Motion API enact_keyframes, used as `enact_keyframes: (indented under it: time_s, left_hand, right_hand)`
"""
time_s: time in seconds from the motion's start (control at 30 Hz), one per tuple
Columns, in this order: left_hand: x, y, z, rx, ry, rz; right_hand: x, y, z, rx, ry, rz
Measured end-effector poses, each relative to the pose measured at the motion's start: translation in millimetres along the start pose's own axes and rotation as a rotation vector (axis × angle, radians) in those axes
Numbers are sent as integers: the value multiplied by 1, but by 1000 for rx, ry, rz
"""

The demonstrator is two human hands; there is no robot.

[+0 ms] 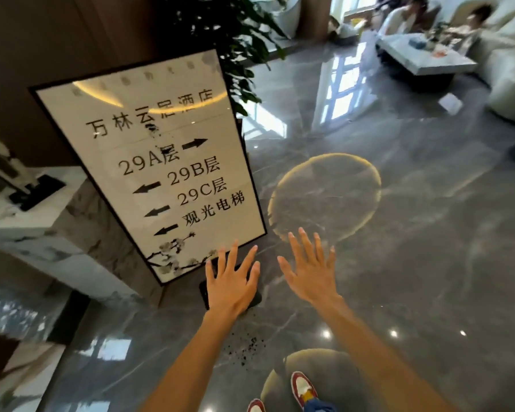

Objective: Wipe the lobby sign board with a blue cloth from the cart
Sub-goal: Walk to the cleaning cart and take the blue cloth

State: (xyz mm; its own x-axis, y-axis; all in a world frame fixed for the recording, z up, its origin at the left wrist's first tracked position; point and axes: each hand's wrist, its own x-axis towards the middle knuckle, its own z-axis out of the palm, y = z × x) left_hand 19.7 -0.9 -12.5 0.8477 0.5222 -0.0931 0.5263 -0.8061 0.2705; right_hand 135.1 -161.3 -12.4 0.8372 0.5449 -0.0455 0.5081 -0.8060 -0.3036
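The lobby sign board (149, 162) stands at the left, a black-framed white panel with black characters, arrows and floor numbers, leaning on a black base (204, 289). A dark smudge (153, 130) marks its glass near the top lines. My left hand (231, 282) is stretched out flat, fingers spread, just below the board's lower right corner. My right hand (312, 269) is beside it, also spread and holding nothing. No blue cloth and no cart are in view.
A white marble ledge (42, 230) with a black device stands behind the board on the left. A leafy plant (220, 34) rises behind it. Glossy grey floor (414, 233) spreads right, with dark specks (244, 349). Seated people, a low table (425, 55) and sofas are far right.
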Motion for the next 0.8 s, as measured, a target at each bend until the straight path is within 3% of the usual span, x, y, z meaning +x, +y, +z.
enact_keyframes:
  time_s: [0.33,0.8]
  left_hand:
    - [-4,45,9,18,-44,366]
    - [-109,208,43,44,-151,884]
  right_hand:
    - [-83,42,-9,39,142,359]
    - [-277,139,-59,30,336,860]
